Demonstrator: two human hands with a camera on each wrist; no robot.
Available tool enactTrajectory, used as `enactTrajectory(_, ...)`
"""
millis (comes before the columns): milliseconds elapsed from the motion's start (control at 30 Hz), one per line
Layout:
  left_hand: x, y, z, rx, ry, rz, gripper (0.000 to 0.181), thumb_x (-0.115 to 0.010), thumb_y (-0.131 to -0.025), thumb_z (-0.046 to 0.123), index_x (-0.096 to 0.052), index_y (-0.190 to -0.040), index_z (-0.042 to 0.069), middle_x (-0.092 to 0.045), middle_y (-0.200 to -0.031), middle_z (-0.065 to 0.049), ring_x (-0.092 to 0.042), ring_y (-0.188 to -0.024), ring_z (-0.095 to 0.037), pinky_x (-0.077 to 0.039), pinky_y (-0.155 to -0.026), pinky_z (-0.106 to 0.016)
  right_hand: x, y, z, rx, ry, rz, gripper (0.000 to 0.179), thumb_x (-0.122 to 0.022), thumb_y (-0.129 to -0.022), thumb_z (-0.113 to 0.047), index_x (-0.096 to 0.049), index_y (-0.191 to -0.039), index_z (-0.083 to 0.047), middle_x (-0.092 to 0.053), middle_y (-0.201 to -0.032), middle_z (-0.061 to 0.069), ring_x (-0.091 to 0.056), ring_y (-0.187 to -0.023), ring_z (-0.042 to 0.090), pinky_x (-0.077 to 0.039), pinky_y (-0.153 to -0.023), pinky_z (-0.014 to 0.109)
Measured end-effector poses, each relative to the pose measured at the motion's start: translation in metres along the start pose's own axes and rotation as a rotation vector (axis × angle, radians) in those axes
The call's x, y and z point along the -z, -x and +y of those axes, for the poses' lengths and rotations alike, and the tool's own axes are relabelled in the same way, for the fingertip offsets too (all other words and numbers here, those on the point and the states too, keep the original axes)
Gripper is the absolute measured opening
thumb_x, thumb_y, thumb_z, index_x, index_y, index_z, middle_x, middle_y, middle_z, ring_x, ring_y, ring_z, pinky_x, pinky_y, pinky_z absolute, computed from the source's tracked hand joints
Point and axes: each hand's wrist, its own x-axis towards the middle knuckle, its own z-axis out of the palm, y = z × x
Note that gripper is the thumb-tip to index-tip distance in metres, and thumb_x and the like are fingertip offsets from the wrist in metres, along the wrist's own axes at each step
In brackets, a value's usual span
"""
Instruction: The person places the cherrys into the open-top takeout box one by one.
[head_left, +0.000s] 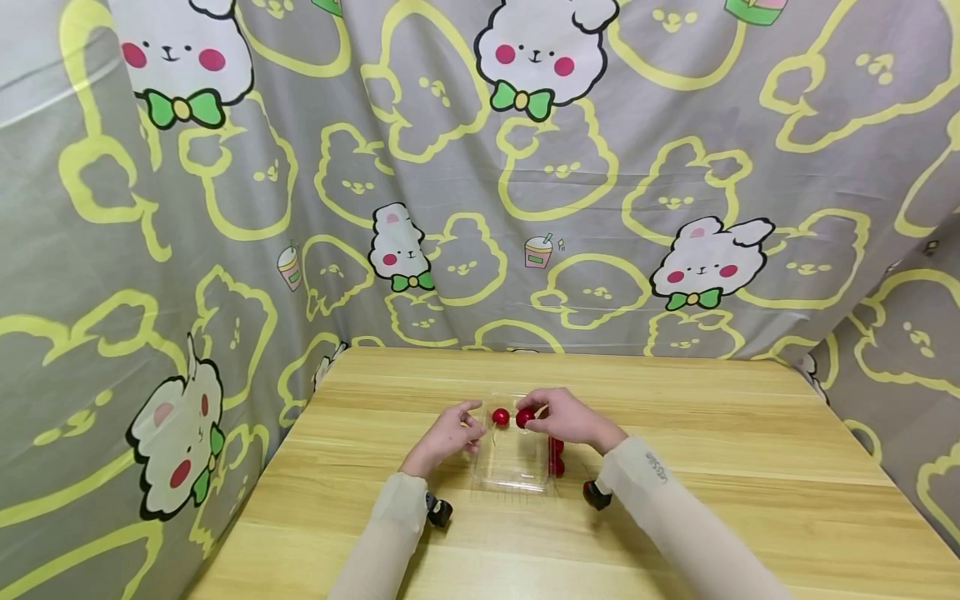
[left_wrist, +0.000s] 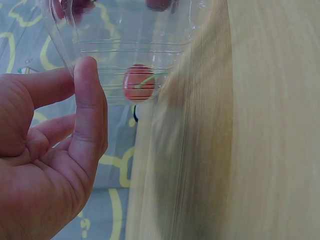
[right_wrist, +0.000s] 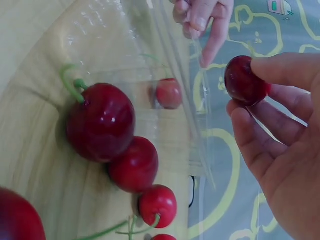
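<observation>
A clear plastic box [head_left: 517,468] stands on the table, with one cherry [head_left: 501,417] on its bottom near the far end. My right hand [head_left: 567,418] pinches another dark red cherry [right_wrist: 244,82] between thumb and fingers, raised above the box wall. On the opposite side, my left hand [head_left: 448,435] has its fingertips right at the box edge, fingers loosely bent. Seen from the left wrist, the cherry in the box [left_wrist: 139,82] shows through the plastic, its green stem pointing to the side.
Right of the box several more cherries [head_left: 557,467] lie in a row on the wooden table [head_left: 360,383]; the right wrist view shows a large stemmed cherry [right_wrist: 101,122] among them. A patterned curtain [head_left: 450,183] hangs behind the table and at both sides.
</observation>
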Motion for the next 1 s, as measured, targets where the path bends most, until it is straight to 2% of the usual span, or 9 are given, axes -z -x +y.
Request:
enactTrajectory(333, -0.001, 0.001, 0.001, 0.001, 0.000, 0.000, 0.059, -0.058, -0.091, -0.002, -0.031, -0.144, -0.005, -0.051, -0.090, -0.014, -0.062, -0.073, -0.028, -0.058, -0.067, -0.038, -0.018, -0.010, 0.009, 0.037, 0.095, -0.020, 0.030, -0.071, -0.080, 0.001, -0.065, -0.110, 0.004, -0.066, -0.101, 0.009, -0.063, -0.089, 0.022, -0.055, -0.074, 0.028)
enactTrajectory(567, -0.001, 0.001, 0.000, -0.002, 0.003, -0.004, 0.060, -0.058, -0.091, -0.002, -0.030, -0.144, -0.005, -0.051, -0.091, -0.014, -0.062, -0.075, -0.028, -0.058, -0.068, -0.039, -0.030, -0.016, 0.017, 0.048, 0.219, -0.011, 0.028, -0.071, -0.080, -0.001, -0.068, -0.108, 0.001, -0.065, -0.100, 0.006, -0.062, -0.089, 0.018, -0.054, -0.072, 0.024)
enactTrajectory(667, -0.002, 0.008, 0.012, 0.000, 0.005, -0.008, 0.058, -0.057, -0.091, -0.004, -0.030, -0.143, -0.007, -0.051, -0.091, -0.016, -0.061, -0.076, -0.031, -0.057, -0.072, -0.044, -0.033, -0.018, 0.016, 0.067, 0.260, -0.005, 0.027, -0.073, -0.080, -0.004, -0.069, -0.107, -0.002, -0.065, -0.099, 0.005, -0.061, -0.090, 0.018, -0.054, -0.076, 0.029)
enactTrajectory(800, -0.003, 0.020, 0.030, -0.002, 0.007, -0.012, 0.057, -0.055, -0.091, -0.006, -0.030, -0.142, -0.010, -0.051, -0.091, -0.017, -0.061, -0.080, -0.038, -0.055, -0.076, -0.052, -0.036, -0.020, 0.017, 0.139, 0.299, 0.014, 0.026, -0.074, -0.078, -0.003, -0.069, -0.103, 0.000, -0.066, -0.095, 0.006, -0.062, -0.088, 0.021, -0.054, -0.075, 0.034)
enactTrajectory(900, -0.004, 0.022, 0.031, -0.012, 0.005, -0.012, 0.057, -0.055, -0.091, -0.006, -0.030, -0.142, -0.010, -0.051, -0.091, -0.017, -0.061, -0.079, -0.037, -0.056, -0.075, -0.050, -0.038, -0.021, 0.018, 0.152, 0.317, 0.018, 0.026, -0.073, -0.076, -0.001, -0.069, -0.101, 0.001, -0.066, -0.094, 0.006, -0.062, -0.086, 0.020, -0.054, -0.073, 0.032)
enactTrajectory(1000, -0.004, 0.023, 0.032, -0.008, -0.006, -0.015, 0.056, -0.055, -0.092, -0.005, -0.030, -0.142, -0.010, -0.051, -0.092, -0.017, -0.061, -0.078, -0.034, -0.056, -0.076, -0.050, -0.040, -0.024, 0.018, 0.108, 0.328, 0.010, 0.026, -0.074, -0.076, -0.002, -0.070, -0.102, -0.002, -0.067, -0.096, 0.005, -0.062, -0.087, 0.019, -0.054, -0.075, 0.032)
